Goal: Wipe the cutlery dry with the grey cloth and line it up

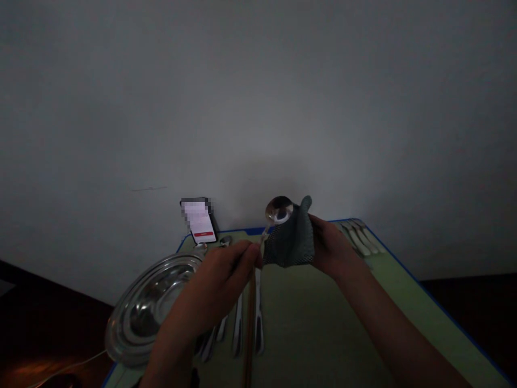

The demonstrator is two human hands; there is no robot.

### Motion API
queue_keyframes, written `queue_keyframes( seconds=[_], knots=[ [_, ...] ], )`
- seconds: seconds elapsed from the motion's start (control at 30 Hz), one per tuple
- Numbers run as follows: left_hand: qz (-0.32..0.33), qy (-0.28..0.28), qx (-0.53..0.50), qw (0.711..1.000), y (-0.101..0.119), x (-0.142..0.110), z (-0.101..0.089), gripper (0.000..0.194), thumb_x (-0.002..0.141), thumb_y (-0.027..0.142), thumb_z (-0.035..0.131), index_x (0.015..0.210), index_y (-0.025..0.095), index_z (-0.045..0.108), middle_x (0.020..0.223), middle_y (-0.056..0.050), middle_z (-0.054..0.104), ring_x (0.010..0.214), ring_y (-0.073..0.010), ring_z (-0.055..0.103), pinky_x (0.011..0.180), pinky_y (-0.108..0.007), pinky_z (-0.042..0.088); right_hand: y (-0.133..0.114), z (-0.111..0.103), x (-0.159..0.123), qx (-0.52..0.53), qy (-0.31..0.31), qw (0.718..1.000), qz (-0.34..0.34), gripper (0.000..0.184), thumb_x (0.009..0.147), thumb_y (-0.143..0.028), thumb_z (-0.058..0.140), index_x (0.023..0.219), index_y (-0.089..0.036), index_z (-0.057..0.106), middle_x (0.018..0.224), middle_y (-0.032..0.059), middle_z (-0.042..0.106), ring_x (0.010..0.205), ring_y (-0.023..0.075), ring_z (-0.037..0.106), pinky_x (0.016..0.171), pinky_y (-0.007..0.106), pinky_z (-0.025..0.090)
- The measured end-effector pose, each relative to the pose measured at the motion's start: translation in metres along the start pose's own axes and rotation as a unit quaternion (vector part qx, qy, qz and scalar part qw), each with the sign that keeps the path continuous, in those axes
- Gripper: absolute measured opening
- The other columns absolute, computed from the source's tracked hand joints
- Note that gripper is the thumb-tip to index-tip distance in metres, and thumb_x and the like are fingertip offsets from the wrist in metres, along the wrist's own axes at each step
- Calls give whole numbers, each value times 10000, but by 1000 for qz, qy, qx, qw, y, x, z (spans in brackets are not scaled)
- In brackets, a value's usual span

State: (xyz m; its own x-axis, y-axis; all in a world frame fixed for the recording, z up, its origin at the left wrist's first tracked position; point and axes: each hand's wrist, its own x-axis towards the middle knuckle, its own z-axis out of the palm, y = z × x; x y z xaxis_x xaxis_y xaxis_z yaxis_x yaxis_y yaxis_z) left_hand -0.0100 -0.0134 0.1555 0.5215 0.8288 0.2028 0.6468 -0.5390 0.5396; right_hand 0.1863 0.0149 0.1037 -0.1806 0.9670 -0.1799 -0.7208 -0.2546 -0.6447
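Observation:
My left hand is closed around the handle of a shiny metal spoon, whose bowl points up and away from me. A dark grey-green cloth hangs beside the bowl, partly behind it. My right hand grips that cloth from the right, its fingers mostly hidden behind the fabric. Both hands are raised above the table. Below my left hand lie several pieces of metal cutlery and a pair of brown chopsticks.
A round metal bowl stands at the table's left edge. Behind it a phone leans on the wall. Several forks lie at the back right of the green, blue-edged table.

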Motion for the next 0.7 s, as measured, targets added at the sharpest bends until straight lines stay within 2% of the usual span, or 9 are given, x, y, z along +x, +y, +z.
queue_keyframes(
  seconds=[0.1,0.2,0.33,0.4,0.53,0.63,0.7],
  knots=[
    [13,-12,22,1000,0,1,3,324,911,332,338,715,196,558,592,39,557,554,-118,531,546,-224,358,-2,9,-5,49,-18,999,-16,295,858,-292,351,849,-179,623,813,38,696,862,181,619,869,332,423],
    [1,-23,62,998,-4,2,7,335,910,347,334,723,193,566,643,16,606,616,-146,576,590,-249,374,-2,16,-12,47,-29,998,-34,309,851,-332,370,804,-188,639,751,21,694,792,178,629,831,327,450],
    [-19,-46,100,994,-7,5,12,359,916,348,308,748,194,586,694,-5,647,661,-170,601,629,-280,381,6,17,-16,-45,-29,995,-81,186,775,-347,529,832,-206,635,766,2,689,738,174,630,770,333,476],
    [-17,-55,93,994,-5,5,14,358,918,355,302,770,199,589,705,0,654,656,-165,603,624,-279,378,13,13,-13,-122,-29,984,-125,210,710,-309,634,899,-219,616,831,-2,683,747,163,623,757,322,476],
    [-2,-85,92,992,-1,3,14,357,918,358,299,775,197,584,703,-3,648,657,-163,600,607,-272,375,19,6,-9,-290,7,933,-211,277,667,-323,688,897,-186,616,887,27,666,772,157,600,736,302,473],
    [-4,-92,82,992,-2,0,10,346,915,368,309,786,198,580,708,1,639,653,-157,593,596,-262,379,15,3,-9,-377,40,888,-259,292,700,-377,648,897,-164,616,858,39,655,757,164,586,695,299,472],
    [-4,-85,65,994,-4,-1,5,328,913,366,321,785,196,571,699,12,628,637,-141,582,588,-247,380,10,3,-10,-421,85,852,-300,293,743,-418,590,862,-151,610,818,39,644,730,162,573,648,280,460]
  ],
)
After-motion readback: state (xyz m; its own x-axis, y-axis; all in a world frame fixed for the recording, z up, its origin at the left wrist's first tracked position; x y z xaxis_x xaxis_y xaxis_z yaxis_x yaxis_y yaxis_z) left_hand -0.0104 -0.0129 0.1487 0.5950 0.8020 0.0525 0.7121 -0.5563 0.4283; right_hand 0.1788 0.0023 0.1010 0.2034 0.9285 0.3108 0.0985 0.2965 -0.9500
